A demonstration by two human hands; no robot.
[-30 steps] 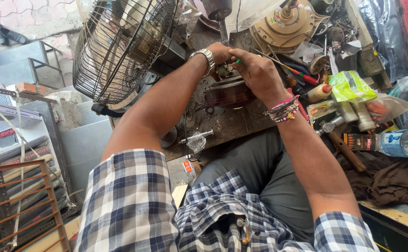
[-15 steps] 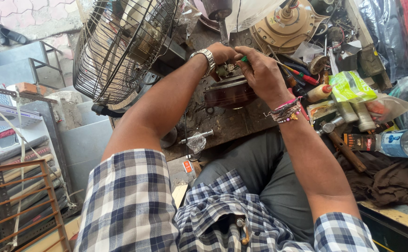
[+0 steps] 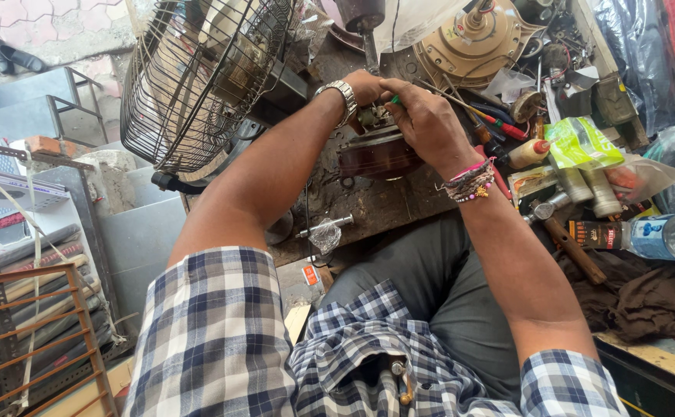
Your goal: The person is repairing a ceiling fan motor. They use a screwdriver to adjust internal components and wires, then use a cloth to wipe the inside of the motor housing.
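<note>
between the hands, a dark round motor housing [image 3: 380,154] on the desk [image 3: 376,205], right beneath the fingers. left hand [image 3: 364,86] curled on the small fitting atop it, right hand [image 3: 422,116] closed around a green-handled screwdriver [image 3: 394,100], now pulled closer in than a moment ago, so likely tip seated. left of the hands, a wire fan cage [image 3: 198,77].

My left hand [image 3: 370,86], steel watch on the wrist, curls down onto the top of the small fan motor [image 3: 380,150]. That motor is a round, dark brown housing, sitting upright on the grimy workbench, its upper fittings hidden under my fingers. My right hand [image 3: 429,120] pinches a green-handled screwdriver [image 3: 396,100]; only a bit of green shows between thumb and fingers, tip buried at the motor's top.
</note>
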